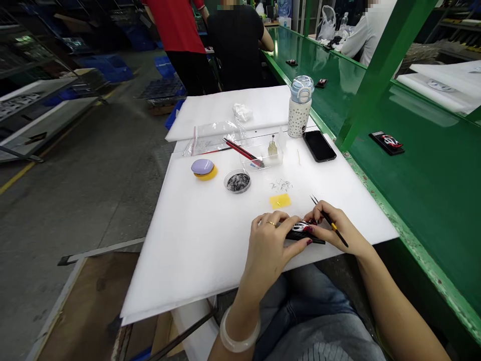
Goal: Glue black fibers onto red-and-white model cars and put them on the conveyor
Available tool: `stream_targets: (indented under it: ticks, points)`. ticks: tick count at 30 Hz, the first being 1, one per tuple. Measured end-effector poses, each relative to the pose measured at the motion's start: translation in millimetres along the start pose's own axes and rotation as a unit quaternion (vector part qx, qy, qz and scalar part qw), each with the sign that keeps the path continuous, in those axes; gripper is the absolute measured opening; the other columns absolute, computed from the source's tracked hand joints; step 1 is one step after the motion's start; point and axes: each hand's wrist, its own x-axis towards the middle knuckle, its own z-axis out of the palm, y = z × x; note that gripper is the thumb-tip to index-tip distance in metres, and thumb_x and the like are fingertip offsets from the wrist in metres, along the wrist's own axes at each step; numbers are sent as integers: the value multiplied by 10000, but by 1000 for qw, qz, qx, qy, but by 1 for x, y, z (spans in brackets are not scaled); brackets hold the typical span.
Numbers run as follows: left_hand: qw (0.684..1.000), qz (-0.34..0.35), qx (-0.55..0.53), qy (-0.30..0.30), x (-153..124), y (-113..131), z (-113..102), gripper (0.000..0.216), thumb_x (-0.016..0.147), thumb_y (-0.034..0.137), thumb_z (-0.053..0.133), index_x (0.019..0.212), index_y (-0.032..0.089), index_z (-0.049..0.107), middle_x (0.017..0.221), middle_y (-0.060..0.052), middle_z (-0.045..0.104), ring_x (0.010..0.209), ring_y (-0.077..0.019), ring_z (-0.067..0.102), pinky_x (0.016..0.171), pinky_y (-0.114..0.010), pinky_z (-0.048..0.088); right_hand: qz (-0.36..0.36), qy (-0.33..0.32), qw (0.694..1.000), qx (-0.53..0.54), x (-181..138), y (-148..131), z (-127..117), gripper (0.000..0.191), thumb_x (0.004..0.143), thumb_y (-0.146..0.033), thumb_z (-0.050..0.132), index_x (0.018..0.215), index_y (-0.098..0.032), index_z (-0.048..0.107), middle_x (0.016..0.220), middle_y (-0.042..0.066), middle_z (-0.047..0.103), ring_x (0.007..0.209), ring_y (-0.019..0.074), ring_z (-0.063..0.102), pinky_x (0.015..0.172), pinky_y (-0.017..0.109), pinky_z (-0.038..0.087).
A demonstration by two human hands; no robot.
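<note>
A small white, red and black model car (301, 227) on a black base lies at the near edge of the white table, between my hands. My left hand (271, 239) is closed around its left side, thumb along the front of the base. From the right, my right hand (335, 223) pinches the car's other end. A pair of black tweezers (330, 222) with a yellow band also rests in that hand, tips pointing up and away. Just beyond the car lies a yellow rectangle (280, 201), with several thin dark slivers (281, 185) scattered behind it.
A round dish (237, 181) of dark bits and a purple-and-yellow case (203, 169) lie left. Farther back are a clear tray (263, 156), red-and-black tools (244, 152), a phone (319, 146) and a bottle (299, 108). Another model car (389, 143) sits on the green conveyor beside a green post.
</note>
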Motion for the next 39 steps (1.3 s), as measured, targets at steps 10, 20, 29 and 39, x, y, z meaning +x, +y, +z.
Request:
stream_targets:
  ticks: [10,20,29,39]
  points:
    - [1000,13,-14,-7,-1,0,-1,315,892,386,768,1178,271,699,1063,-37,693,1013,-251,653,948,-457,483,-9,-2,1000,-26,-1,-1,0,286,890,-393,693,844,-230,463,957,63,718,823,180,609,742,328,499]
    - [997,13,-68,37,-8,-14,-6,487,848,530,785,1248,274,677,1165,-64,718,1092,-282,662,1029,-493,474,-14,-53,995,-77,7,-9,-10,262,874,-362,696,858,-230,471,959,73,729,857,197,617,766,343,497]
    - [975,-86,-129,159,-16,-55,3,423,982,589,526,1072,223,716,1010,-65,758,980,-247,726,858,-374,572,-29,27,994,-97,-4,-3,-27,296,903,-436,656,841,-244,441,968,79,746,792,178,618,722,321,508]
    - [960,-172,-174,133,-25,-51,10,446,880,684,575,1022,291,728,1025,-24,746,1056,-304,669,947,-452,488,82,455,831,-310,-49,68,-197,488,758,-686,612,797,-264,372,946,155,757,749,230,639,709,374,477]
